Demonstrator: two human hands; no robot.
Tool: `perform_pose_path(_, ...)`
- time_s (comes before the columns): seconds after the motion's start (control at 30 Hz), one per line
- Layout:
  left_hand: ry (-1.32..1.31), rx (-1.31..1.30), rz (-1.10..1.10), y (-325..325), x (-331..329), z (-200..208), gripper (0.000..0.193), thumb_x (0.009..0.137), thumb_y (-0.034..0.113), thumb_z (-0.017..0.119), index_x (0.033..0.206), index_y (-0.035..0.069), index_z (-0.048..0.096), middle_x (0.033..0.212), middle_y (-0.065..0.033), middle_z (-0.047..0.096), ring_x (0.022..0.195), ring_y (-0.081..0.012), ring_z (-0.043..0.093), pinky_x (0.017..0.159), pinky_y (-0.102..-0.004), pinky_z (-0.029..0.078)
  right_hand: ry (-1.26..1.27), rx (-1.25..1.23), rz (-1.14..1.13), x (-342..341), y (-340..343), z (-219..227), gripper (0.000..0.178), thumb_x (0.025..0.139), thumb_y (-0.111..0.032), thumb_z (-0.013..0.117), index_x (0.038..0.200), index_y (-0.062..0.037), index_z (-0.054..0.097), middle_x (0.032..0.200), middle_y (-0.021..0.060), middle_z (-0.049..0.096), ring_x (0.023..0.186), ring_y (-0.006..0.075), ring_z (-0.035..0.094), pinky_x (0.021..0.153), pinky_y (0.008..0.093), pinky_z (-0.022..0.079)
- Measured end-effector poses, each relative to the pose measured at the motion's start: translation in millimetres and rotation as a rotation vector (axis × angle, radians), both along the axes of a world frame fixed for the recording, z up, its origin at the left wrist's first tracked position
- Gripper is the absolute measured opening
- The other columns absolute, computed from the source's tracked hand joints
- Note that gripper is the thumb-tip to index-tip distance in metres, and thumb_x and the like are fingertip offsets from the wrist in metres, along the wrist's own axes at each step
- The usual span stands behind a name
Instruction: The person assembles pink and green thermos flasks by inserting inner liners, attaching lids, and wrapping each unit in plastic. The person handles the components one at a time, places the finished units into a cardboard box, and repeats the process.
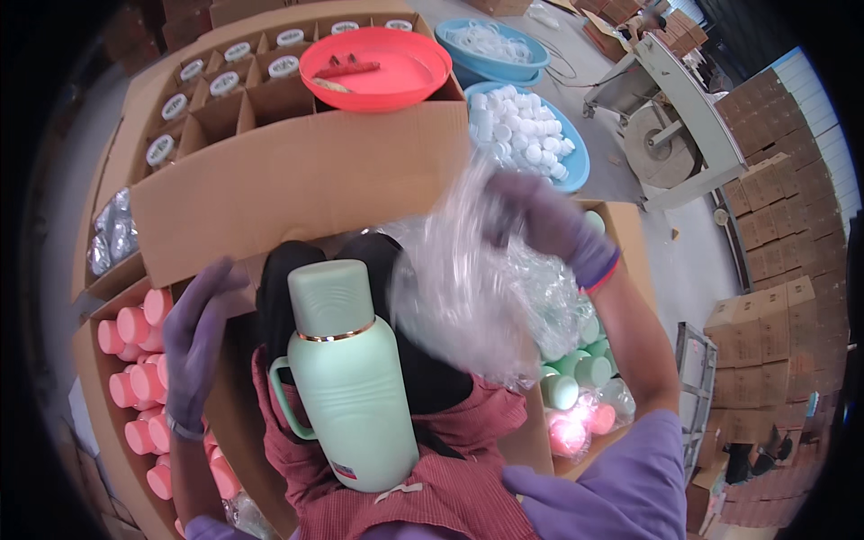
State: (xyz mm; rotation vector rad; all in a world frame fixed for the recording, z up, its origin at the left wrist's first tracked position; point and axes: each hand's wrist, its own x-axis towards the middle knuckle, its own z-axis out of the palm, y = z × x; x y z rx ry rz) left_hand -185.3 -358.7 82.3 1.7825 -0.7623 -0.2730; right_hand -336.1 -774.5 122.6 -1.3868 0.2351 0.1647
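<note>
A pale green thermos jug (355, 387) with a gold band under its cap and a side handle rests on my lap, leaning back against my red apron. My left hand (193, 337), in a purple glove, is raised beside the jug without touching it, fingers stretched out. To the right, my gloved right hand (544, 220) grips a clear plastic bag (463, 279) that hangs toward my knees. Motion smears the fingers and the bag. More crumpled clear plastic (549, 297) lies behind it, on a carton of green caps (585, 364).
A divided carton (297, 157) with lidded jars stands ahead, a red basin (405, 76) on its edge. Pink-capped bottles (144, 387) fill a box on my left. Blue basins hold white caps (526, 135) and clear rings (486, 45). Stacked cartons (760, 333) line the right.
</note>
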Motion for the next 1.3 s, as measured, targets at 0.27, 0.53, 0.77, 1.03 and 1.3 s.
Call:
perform_pose_path(0.27,-0.152,-0.267,-0.396,-92,56,-26,0.110,0.077,0.039,0.079,0.155,0.000,0.011,0.158,-0.0208,0.024,0.147,-0.0335,0.023,0.120,-0.0435,0.019,-0.525,0.661,-0.091,192,-18,80,0.051,0.100,-0.037,0.052,0.139,-0.0064,0.042,0.126,0.0161,0.057,0.111,0.0302,0.061,0.090,0.0430,0.055)
perform_pose_path(0.53,-0.216,-0.289,0.170,-154,90,-42,0.086,0.085,0.014,0.071,0.153,-0.001,0.021,0.151,-0.0228,0.035,0.139,-0.0300,0.038,0.113,-0.0394,0.033,-0.709,-0.147,-0.356,157,61,12,0.057,0.093,-0.017,0.066,0.141,0.0023,0.041,0.128,0.0099,0.054,0.110,0.0170,0.056,0.100,0.0317,0.046)
perform_pose_path(0.77,0.076,-0.435,0.264,-170,110,-28,0.030,0.093,0.016,0.068,0.115,-0.003,0.065,0.101,-0.0010,0.065,0.081,-0.0042,0.056,0.072,-0.0218,0.050,-0.459,-0.688,-0.289,170,112,-51,0.050,0.082,-0.017,0.074,0.125,-0.0016,0.053,0.108,0.0194,0.063,0.095,0.0236,0.065,0.080,0.0348,0.051)
perform_pose_path(1.03,0.320,-0.687,0.501,-75,51,-74,0.027,0.097,0.020,0.061,0.108,-0.004,0.067,0.091,-0.0033,0.066,0.081,-0.0090,0.060,0.072,-0.0250,0.051,-0.345,-1.228,-0.485,69,86,-118,0.017,0.077,-0.003,0.064,0.093,-0.0037,0.059,0.090,0.0145,0.062,0.087,0.0332,0.061,0.077,0.0458,0.049)
perform_pose_path(1.3,0.117,-0.048,0.166,16,-83,-85,0.042,0.089,0.028,0.063,0.116,-0.004,0.062,0.103,-0.0149,0.069,0.091,-0.0230,0.066,0.081,-0.0337,0.052,-0.701,-1.119,-0.012,-100,173,-123,0.030,0.065,-0.011,0.066,0.094,-0.0103,0.058,0.097,0.0101,0.057,0.098,0.0337,0.057,0.099,0.0552,0.044)
